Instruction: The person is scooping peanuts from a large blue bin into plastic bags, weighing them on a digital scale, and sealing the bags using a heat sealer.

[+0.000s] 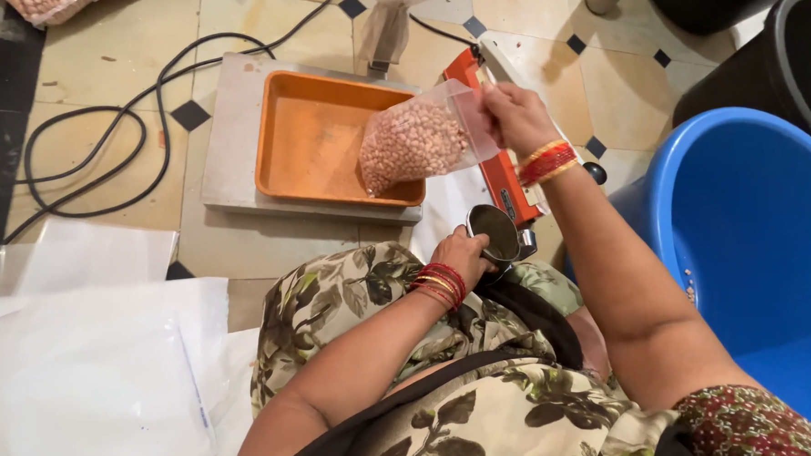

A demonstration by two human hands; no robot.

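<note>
The right hand (513, 116) is raised over the floor, its grip pinched on the open top edge of a clear plastic bag (420, 143) filled with pale peanuts. The bag hangs slantwise: its long axis runs from the held mouth at upper right down to the full bottom at lower left, so the mouth points up and right toward the hand. The bag's lower end hangs over the near right corner of an orange tray (315, 136); whether it touches the tray cannot be told. The tray sits on a flat grey scale platform (229, 144) on the tiled floor (98, 68).

The left hand (461, 253) rests nearer, at the person's knee, its grip closed on a small steel cup (495, 233) whose open mouth faces up and toward the camera. The fingers behind the cup are hidden, and the inside of the cup is too dark to make out.

Just right of the bag, a red bag sealer (503, 174) lies on the floor, running far to near and partly hidden by the bag and right hand. A blue tub (742, 213) stands at right, cut off by the edge. Black cables (100, 132) loop on the far left floor, and white plastic sheets (93, 378) lie near left.
</note>
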